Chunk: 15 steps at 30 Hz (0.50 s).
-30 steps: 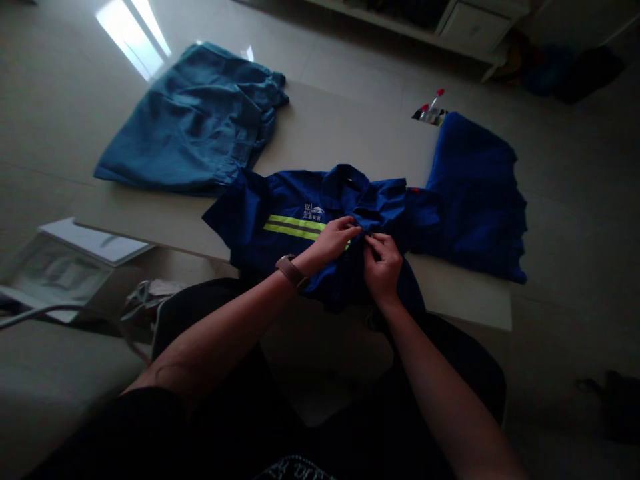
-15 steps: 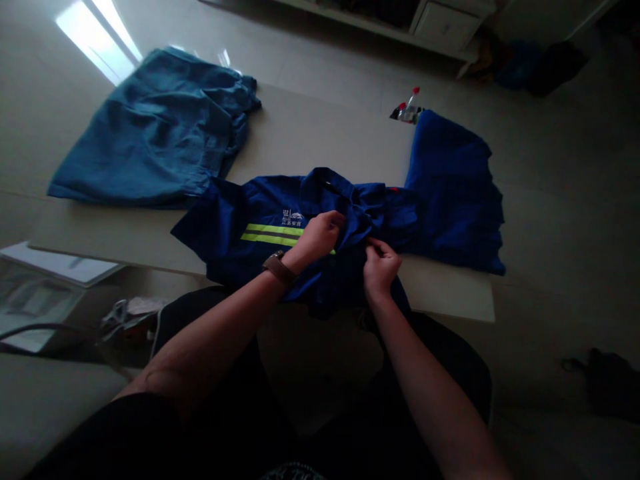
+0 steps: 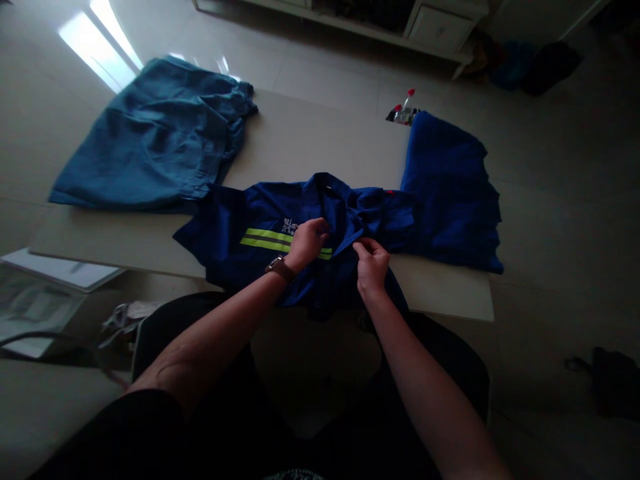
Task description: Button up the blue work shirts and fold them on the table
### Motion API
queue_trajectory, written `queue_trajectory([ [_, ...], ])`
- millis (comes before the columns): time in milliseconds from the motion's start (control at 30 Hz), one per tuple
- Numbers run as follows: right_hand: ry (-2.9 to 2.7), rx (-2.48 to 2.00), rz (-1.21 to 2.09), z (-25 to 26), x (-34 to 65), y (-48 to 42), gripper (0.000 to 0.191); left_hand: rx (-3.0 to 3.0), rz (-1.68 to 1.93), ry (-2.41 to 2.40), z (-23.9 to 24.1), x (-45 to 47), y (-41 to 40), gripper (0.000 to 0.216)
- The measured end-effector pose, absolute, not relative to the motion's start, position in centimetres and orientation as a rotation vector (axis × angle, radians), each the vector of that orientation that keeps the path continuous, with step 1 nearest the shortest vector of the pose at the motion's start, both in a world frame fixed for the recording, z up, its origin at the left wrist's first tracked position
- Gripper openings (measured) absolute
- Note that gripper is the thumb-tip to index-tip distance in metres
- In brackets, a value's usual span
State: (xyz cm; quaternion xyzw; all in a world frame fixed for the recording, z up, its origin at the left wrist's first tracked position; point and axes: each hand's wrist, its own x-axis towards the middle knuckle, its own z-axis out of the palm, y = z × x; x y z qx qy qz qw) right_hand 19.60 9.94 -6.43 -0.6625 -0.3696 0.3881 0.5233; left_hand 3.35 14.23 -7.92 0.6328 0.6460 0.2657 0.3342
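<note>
A dark blue work shirt (image 3: 260, 220) with a yellow reflective stripe lies on a low white table (image 3: 310, 143), its lower part hanging over the near edge. My left hand (image 3: 307, 241), a watch on its wrist, is closed on the shirt's front edge by the stripe. My right hand (image 3: 371, 261) pinches the opposite front edge just to the right. The two hands are a few centimetres apart at the shirt's centre opening.
A lighter blue garment (image 3: 150, 140) is spread at the table's far left. A folded dark blue cloth (image 3: 450, 187) lies at the right, with small red-capped bottles (image 3: 403, 110) behind it. White trays (image 3: 45, 293) sit on the floor left; a white cabinet (image 3: 440, 27) stands behind.
Both hands have shifted slightly left and up along the shirt front, still gripping the cloth. The view has panned a little, moving everything leftward.
</note>
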Motion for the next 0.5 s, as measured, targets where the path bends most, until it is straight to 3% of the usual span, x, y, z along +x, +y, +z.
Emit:
queue_trajectory([
  [300,-0.97,-1.494,0.957,-5.2,18.1,10.1,0.035,1.669,0.855,1.529,-3.9,2.3,13.0,0.008],
  [500,-1.111,-1.513,0.923,-4.8,17.0,10.2,0.029,1.581,0.843,1.421,-3.7,1.9,12.0,0.01],
])
